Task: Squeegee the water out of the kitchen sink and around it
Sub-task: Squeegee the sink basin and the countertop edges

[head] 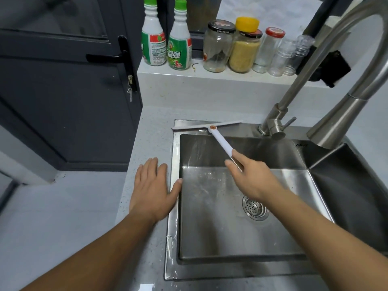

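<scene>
Head view: right hand (pixel 251 177) fingers clamped on squeegee (pixel 212 129) handle, blade on sink (pixel 176 206) back rim by faucet (pixel 273 122). Left hand (pixel 152 190) flat, fingers loosely together, on counter (pixel 147 131). Squeegee looks light, stiff, soft-edged; grip handle's end.

White squeegee (pixel 212 131) on steel sink's (pixel 231 267) back rim
</scene>
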